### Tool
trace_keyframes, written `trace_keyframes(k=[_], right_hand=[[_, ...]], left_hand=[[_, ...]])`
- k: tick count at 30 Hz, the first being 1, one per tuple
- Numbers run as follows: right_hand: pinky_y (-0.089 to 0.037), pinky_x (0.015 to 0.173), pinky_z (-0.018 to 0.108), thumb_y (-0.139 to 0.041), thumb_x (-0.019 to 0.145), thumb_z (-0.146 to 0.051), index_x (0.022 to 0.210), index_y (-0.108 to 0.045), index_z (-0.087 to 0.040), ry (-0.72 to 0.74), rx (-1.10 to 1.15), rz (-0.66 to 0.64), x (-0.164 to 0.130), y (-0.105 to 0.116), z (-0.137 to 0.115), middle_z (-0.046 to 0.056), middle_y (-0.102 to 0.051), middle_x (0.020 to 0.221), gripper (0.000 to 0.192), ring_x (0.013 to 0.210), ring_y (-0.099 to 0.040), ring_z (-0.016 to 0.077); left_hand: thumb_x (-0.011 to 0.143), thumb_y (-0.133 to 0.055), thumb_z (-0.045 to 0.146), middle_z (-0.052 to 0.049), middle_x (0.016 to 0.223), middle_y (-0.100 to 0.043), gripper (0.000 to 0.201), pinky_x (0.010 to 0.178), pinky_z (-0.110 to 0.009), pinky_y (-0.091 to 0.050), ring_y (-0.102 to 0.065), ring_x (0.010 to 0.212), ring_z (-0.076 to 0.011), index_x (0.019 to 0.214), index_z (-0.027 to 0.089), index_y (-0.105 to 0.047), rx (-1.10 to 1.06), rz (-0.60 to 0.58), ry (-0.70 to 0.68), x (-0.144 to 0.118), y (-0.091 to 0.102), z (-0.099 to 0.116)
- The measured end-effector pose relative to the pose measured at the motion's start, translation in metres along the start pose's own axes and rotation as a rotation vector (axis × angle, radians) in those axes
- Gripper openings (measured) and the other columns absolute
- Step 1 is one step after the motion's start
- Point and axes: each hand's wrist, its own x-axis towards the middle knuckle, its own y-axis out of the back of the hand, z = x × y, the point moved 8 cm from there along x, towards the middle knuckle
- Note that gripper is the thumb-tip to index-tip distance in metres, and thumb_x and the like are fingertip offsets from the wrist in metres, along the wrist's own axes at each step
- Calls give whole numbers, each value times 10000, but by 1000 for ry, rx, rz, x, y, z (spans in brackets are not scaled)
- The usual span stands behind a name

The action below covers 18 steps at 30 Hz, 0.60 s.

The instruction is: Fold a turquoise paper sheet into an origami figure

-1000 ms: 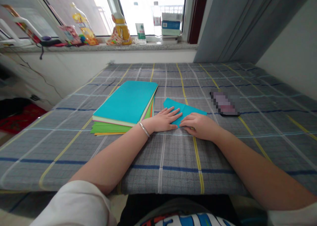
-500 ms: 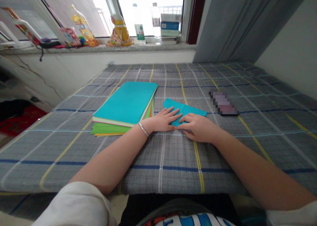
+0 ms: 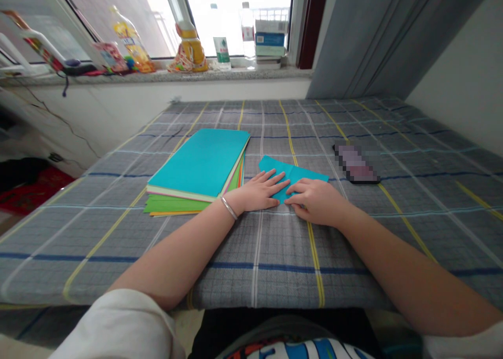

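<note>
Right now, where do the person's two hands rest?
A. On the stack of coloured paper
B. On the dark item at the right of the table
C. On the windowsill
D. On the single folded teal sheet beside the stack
D: the left hand and right hand both press flat on the folded teal sheet, to the right of the paper stack.

A teal sheet of paper (image 3: pixel 295 172), folded with a crease down its middle, lies flat on the checked cloth just right of a stack of coloured paper; its near corner is covered by two hands pressing on it
</note>
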Motion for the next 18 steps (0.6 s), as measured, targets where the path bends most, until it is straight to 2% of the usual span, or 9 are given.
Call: trace_keyframes(k=[8, 13, 18], right_hand=[[-481, 815, 351, -546, 890, -248, 843, -789, -240, -92, -78, -16, -3, 3, 9, 39, -749, 1027, 247, 934, -654, 223], [-486, 764, 336, -544, 896, -283, 841, -795, -289, -153, -106, -53, -6, 4, 15, 3, -743, 1074, 257, 965, -655, 223], [-497, 805, 361, -537, 903, -311, 868, -800, -299, -218, -127, -81, -10, 5, 23, 2, -738, 1117, 265, 1014, -654, 238]], left_hand=[[961, -435, 418, -69, 1638, -78, 678, 1204, -496, -88, -35, 1506, -328, 1562, 237, -176, 13, 32, -34, 1, -1, 0], [955, -439, 423, -62, 1636, -111, 676, 1192, -501, -134, -83, 1503, -333, 1558, 254, -184, 28, 41, -30, 0, 3, 2], [957, -456, 405, -64, 1637, -80, 686, 1193, -503, -137, -78, 1501, -339, 1561, 260, -166, 47, 6, 3, -1, 4, 3]])
